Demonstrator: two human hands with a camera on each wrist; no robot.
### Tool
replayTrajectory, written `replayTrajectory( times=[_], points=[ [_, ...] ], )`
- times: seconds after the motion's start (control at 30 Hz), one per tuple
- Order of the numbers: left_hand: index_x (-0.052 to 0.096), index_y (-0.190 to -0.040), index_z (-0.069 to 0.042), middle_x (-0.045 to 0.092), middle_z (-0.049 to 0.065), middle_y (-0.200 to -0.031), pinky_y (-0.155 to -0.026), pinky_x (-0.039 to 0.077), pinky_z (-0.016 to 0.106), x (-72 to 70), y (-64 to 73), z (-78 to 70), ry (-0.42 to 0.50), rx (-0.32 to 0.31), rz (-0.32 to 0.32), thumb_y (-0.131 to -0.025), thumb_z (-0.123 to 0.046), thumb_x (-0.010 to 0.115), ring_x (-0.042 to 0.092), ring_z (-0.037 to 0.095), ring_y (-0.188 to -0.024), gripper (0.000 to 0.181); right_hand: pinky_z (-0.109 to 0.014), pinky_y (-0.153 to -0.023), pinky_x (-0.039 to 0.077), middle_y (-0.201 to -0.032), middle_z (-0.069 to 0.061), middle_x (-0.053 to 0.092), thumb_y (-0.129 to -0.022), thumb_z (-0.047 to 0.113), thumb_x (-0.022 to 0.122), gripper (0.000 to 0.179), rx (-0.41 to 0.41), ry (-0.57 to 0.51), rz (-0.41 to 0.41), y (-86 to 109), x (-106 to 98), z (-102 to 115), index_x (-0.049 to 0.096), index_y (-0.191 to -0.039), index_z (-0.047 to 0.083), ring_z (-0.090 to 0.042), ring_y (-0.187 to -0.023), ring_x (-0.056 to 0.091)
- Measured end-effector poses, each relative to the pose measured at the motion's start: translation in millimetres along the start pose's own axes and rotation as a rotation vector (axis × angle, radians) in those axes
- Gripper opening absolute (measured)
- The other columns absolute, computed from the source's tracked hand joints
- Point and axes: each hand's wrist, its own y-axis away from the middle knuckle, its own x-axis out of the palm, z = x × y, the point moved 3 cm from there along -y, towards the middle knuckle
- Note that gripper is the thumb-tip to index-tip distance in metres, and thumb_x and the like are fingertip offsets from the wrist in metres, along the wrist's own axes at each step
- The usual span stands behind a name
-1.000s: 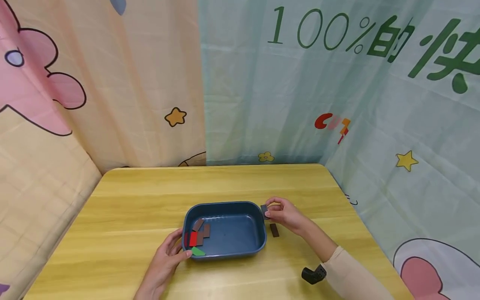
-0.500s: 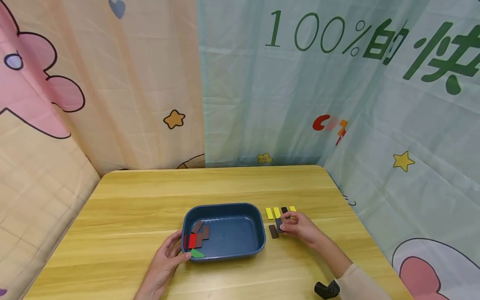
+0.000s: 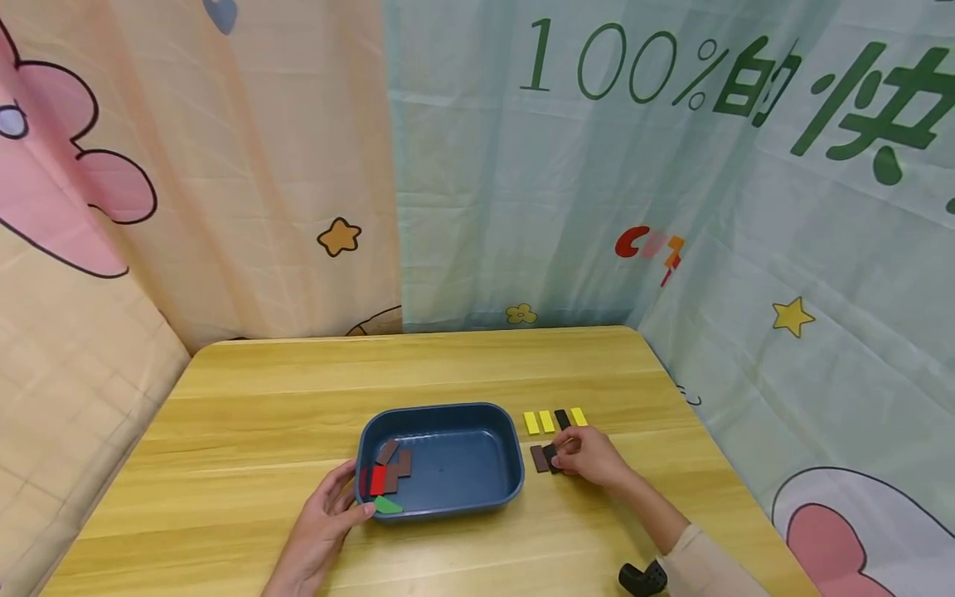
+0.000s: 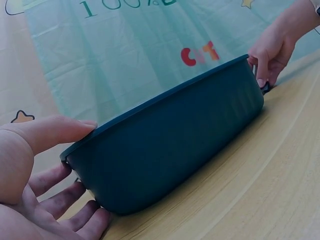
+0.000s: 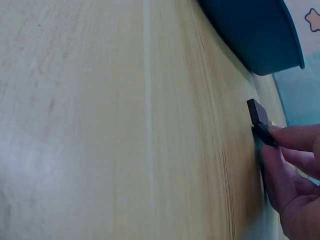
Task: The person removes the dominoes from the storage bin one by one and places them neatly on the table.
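Note:
A dark blue plastic basin [image 3: 466,464] stands on the table. My left hand [image 3: 317,522] holds its left end, with the thumb on the rim and the fingers against the outer wall in the left wrist view. Several brown dominoes [image 3: 405,463], a red domino [image 3: 378,479] and a green one [image 3: 387,504] lie inside at the left. Right of the basin, my right hand [image 3: 593,458] pinches a black domino [image 5: 264,135] between thumb and fingers, low over the tabletop. It is close beside a dark brown domino [image 5: 257,112] lying flat.
Behind the right hand runs a row of dominoes: a yellow domino [image 3: 531,423] at its left end, another yellow, a black domino [image 3: 562,419] and a yellow one at the right. Printed curtains [image 3: 477,166] hang behind the wooden table [image 3: 261,398].
My right hand has moved from the basin's right rim, first right, then down beside the brown domino, carrying the black domino. The row behind has come into view. The left hand keeps its hold.

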Motion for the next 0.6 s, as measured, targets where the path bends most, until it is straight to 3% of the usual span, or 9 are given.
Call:
replayTrajectory(
  times=[0.17,0.6],
  points=[
    [0.028,-0.158,0.002,0.027,0.022,-0.163,-0.094,0.049,0.022,-0.8,-0.4,0.4,-0.013,0.005,0.006,-0.090,0.009,0.070,0.031,0.039,-0.144,0.080,-0.035,-0.067,0.060,-0.083,-0.007,0.066,-0.086,-0.005,0.079,0.021,0.034,0.036,-0.081,2.2,-3.9,0.7,0.071,-0.105,-0.004,-0.020,-0.073,0.066],
    [0.026,-0.159,0.001,0.026,0.022,-0.163,-0.093,0.049,0.021,-1.2,-2.1,1.9,-0.036,0.012,0.011,-0.091,0.009,0.069,0.030,0.039,-0.143,0.081,-0.032,-0.064,0.058,-0.079,-0.004,0.065,-0.084,-0.003,0.081,0.020,0.035,0.123,-0.087,0.6,-3.9,4.1,0.071,-0.102,-0.003,-0.017,-0.069,0.064]
  ],
)
